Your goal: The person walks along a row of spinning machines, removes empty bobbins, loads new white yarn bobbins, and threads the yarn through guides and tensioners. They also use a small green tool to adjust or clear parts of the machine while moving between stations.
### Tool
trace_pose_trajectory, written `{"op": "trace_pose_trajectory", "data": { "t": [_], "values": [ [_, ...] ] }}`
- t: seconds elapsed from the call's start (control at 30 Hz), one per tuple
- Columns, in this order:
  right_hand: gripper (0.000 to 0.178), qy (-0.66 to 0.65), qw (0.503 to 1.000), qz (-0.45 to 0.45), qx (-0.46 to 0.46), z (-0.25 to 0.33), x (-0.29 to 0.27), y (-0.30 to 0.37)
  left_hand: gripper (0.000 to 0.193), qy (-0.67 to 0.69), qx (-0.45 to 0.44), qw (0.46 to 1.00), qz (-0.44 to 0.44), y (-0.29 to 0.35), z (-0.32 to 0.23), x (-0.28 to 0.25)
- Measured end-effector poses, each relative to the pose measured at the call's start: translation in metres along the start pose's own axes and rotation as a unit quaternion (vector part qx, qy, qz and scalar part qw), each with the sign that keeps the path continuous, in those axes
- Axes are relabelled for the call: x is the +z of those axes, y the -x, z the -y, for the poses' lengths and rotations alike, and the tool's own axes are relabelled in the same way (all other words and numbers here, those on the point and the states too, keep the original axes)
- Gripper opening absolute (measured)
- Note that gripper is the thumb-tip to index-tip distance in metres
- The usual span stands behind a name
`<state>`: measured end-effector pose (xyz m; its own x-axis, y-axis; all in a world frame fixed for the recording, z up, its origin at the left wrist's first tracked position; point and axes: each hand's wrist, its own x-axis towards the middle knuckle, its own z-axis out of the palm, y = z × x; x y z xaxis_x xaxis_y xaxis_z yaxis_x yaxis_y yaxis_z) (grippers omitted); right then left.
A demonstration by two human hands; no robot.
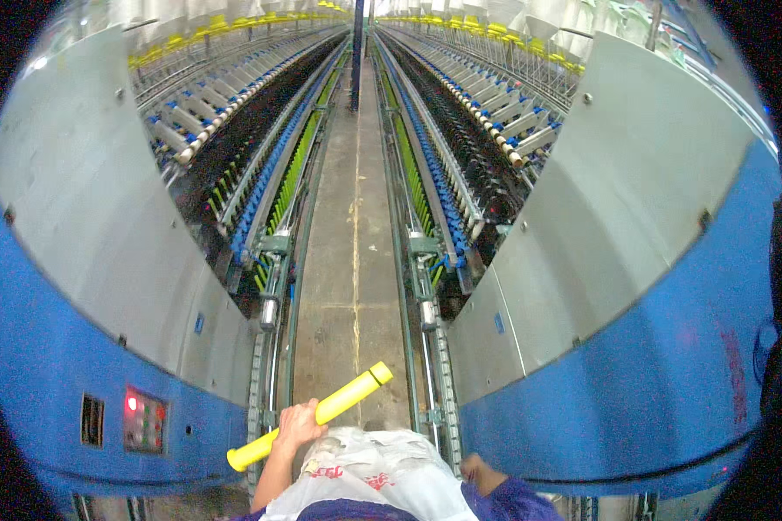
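Observation:
My left hand (300, 424) is wrapped round the middle of a long yellow bobbin tube (346, 398). The tube is held slantwise in front of my waist, with its flared end low on the left and the end with a dark ring up on the right. No yarn shows on it. At my right side, beside the white printed apron (378, 464), hangs my right hand (480, 475). It is small and blurred there, and its fingers cannot be made out clearly.
A narrow concrete aisle (339, 234) runs ahead between two long spinning frames with green bobbins (295, 169) and metal rails. Grey-and-blue machine end housings (613, 200) flank me closely. A control panel (146, 420) with a red light is on the left; a dark post (356, 61) stands far ahead.

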<state>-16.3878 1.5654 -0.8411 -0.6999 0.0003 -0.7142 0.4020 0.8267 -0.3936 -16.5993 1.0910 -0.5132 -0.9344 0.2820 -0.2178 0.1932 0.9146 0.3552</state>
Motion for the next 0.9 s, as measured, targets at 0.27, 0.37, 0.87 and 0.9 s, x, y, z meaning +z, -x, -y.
{"op": "trace_pose_trajectory", "data": {
  "t": [0.27,0.37,0.87,0.9],
  "values": [
    [0.033,0.08,0.96,-0.166,-0.208,0.313,-0.355,-0.348,0.039,0.027,-0.167,0.983,-0.071,-0.223,0.087,-0.043],
    [0.028,-0.006,0.944,-0.214,-0.252,0.394,-0.433,-0.414,0.044,0.048,-0.19,0.98,-0.032,-0.332,0.12,-0.059],
    [0.029,-0.023,0.99,0.017,0.141,0.368,-0.625,-0.675,0.033,0.006,0.093,0.996,-0.002,-0.938,0.167,-0.246],
    [0.028,-0.022,0.99,0.012,0.142,0.372,-0.647,-0.703,0.036,-0.008,0.058,0.998,0.023,-0.972,0.169,-0.25]
  ]
}}
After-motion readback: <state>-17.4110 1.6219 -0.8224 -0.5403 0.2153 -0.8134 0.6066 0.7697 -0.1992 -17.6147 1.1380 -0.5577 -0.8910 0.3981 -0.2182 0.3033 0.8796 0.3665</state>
